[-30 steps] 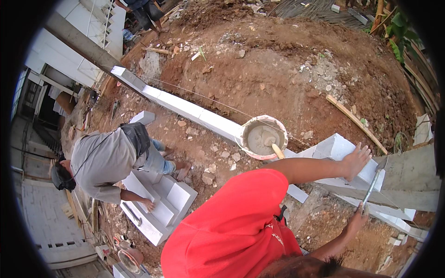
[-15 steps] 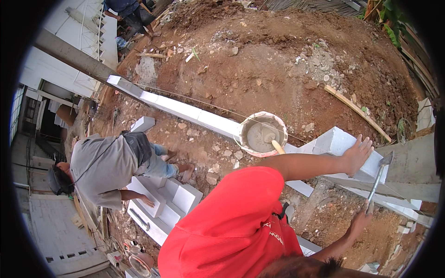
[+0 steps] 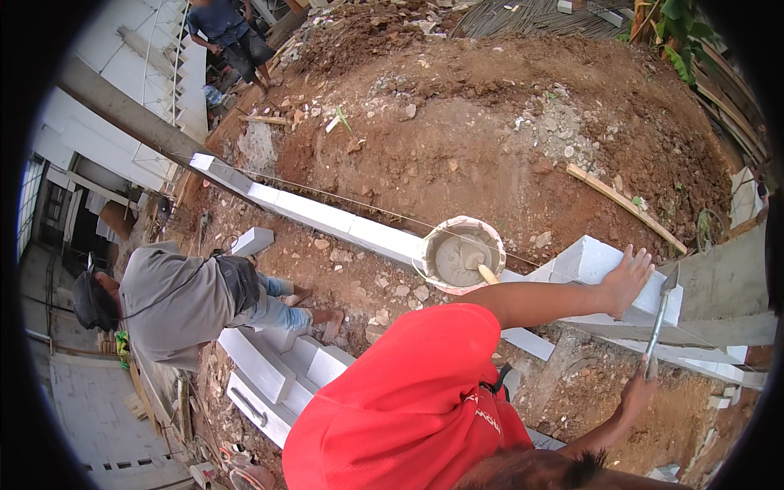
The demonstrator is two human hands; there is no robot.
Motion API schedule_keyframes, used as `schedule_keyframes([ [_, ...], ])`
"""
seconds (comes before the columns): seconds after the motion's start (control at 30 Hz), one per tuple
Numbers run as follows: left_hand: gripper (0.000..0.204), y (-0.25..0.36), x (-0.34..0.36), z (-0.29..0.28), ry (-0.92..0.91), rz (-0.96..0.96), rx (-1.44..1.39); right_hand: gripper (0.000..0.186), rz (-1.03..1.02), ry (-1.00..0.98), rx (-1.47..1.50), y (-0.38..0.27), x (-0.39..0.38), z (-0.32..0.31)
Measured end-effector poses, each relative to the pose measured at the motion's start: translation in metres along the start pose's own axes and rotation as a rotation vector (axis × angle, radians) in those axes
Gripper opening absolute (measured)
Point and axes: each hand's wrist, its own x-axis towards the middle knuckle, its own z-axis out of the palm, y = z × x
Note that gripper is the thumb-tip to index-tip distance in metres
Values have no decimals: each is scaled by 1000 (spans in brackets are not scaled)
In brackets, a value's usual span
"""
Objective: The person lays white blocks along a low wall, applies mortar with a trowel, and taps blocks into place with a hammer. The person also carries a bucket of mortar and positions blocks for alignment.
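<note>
Neither of my hands is in view. A co-worker in a red shirt bends across the lower middle, left hand spread on a white block at the right. Their right hand grips a long metal tool with a flat blade against the block's right end, by a concrete beam. A pale bucket of grey mortar, with a wooden-handled tool in it, stands beside a long row of white blocks, along which a string runs.
Another co-worker in grey stoops at left over stacked white blocks. A person in dark clothes stands at upper left. A wooden batten lies on the rubble-strewn dirt. A white building is at far left.
The grey-shirted co-worker has raised their head and shoulders a little; their hand on the stacked blocks is now out of sight. The red-shirted co-worker's hands stay at the block. The view has shifted slightly.
</note>
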Motion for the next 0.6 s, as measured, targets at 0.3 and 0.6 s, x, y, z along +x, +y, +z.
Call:
schedule_keyframes([
  [0.3, 127, -1, 0, 2, -25, -8, -6, 38, 43, -32, 178, 30, 12, 7],
  [0.6, 132, -1, 0, 2, -19, -15, -2, 34, 148, -23, 158, 8, -1, 7],
])
